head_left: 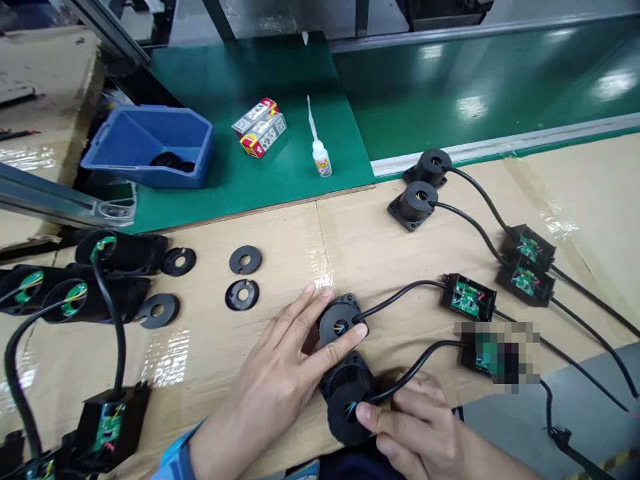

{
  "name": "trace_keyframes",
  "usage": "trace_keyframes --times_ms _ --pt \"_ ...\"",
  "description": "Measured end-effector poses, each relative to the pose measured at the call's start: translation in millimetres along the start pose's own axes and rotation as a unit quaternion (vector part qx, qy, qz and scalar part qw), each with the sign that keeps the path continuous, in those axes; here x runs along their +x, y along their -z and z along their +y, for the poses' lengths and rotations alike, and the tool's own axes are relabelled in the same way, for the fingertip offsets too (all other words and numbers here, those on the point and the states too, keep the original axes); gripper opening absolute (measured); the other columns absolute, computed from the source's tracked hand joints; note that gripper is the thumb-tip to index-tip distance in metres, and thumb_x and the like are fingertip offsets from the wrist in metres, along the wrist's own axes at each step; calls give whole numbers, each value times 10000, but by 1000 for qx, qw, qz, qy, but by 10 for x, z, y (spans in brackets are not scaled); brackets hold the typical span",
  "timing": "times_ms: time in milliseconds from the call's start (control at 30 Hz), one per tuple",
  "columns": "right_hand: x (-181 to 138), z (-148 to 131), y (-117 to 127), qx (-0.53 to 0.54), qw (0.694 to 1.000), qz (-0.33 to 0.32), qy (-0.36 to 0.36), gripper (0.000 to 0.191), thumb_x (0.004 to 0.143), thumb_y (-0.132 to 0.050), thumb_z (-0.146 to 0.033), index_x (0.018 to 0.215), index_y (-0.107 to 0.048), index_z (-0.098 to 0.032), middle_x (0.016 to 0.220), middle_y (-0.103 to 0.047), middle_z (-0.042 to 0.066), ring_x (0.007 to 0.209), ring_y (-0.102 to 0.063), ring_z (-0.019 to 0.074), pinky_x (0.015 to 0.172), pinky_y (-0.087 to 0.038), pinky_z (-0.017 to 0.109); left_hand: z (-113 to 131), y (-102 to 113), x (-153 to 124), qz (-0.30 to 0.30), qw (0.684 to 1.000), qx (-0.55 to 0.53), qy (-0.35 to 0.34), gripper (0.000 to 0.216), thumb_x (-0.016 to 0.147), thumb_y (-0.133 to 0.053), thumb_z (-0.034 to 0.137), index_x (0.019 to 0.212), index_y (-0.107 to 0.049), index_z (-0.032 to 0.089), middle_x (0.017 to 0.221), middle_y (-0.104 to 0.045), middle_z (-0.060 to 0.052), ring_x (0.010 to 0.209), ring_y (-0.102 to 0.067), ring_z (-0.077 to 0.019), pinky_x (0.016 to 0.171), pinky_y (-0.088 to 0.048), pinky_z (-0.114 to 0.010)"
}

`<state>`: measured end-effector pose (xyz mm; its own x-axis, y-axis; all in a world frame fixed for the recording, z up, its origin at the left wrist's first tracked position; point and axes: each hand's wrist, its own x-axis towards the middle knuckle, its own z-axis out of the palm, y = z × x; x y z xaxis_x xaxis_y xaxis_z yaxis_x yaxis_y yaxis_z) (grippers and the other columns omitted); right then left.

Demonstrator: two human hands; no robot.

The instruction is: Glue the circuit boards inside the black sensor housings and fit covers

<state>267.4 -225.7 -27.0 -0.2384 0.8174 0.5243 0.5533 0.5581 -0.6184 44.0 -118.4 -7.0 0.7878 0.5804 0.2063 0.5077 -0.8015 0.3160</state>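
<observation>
My left hand [285,373] lies over a black round housing [341,321] on the cardboard-covered bench, fingers spread, the thumb pressing its rim. My right hand [415,420] pinches a second black housing [345,407] near the bench's front edge, thumb on its face where coloured wires show in the centre hole. A black cable runs from each housing to small open boxes with green circuit boards [469,298].
Two more cabled housings [417,200] stand at the back right. Black washers [245,260] lie left of centre. Several black tubes [120,253] with cables sit far left. A blue bin [150,143], small cartons [260,127] and a glue bottle [321,157] rest on the green mat.
</observation>
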Motion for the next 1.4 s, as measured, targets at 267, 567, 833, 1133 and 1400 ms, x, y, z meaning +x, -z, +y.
trace_keyframes --times_ms 267,567,833,1133,1400 --pt "-24 28 -21 -21 1000 -1 -5 193 1030 -586 -260 1011 -754 -166 559 -507 -59 498 -466 96 530 -398 245 11 34 74 38 999 -29 -25 413 956 -659 130 1354 -659 239 1399 -547 -117 1548 -331 -323 1247 -361 -498" --pt "-64 52 36 37 998 -19 -37 260 1058 -495 -207 1128 -745 -203 594 -597 -35 607 -605 134 592 -470 277 -21 -15 113 63 995 -19 -70 268 953 -636 21 1173 -731 141 1227 -613 -107 1327 -546 -276 1144 -412 -451" --pt "-117 65 -7 49 998 -5 -44 229 1042 -530 -202 1146 -734 -203 596 -603 -40 615 -633 142 617 -524 286 20 20 163 80 994 -3 -74 162 917 -697 18 1016 -738 139 1132 -663 -74 1253 -611 -283 1024 -462 -425" --pt "-78 69 15 49 998 5 -47 246 1059 -499 -190 1138 -732 -198 649 -685 -28 680 -702 138 707 -575 287 -6 -53 173 96 993 -16 -64 117 911 -731 71 987 -700 153 1120 -639 -70 1241 -598 -264 1061 -447 -442" --pt "-98 70 1 48 997 -7 -53 242 1040 -526 -194 1158 -737 -202 662 -679 -21 704 -702 152 705 -581 303 -19 -81 195 95 995 -16 -23 150 979 -687 257 992 -640 115 1188 -622 -157 1237 -593 -304 985 -491 -448"
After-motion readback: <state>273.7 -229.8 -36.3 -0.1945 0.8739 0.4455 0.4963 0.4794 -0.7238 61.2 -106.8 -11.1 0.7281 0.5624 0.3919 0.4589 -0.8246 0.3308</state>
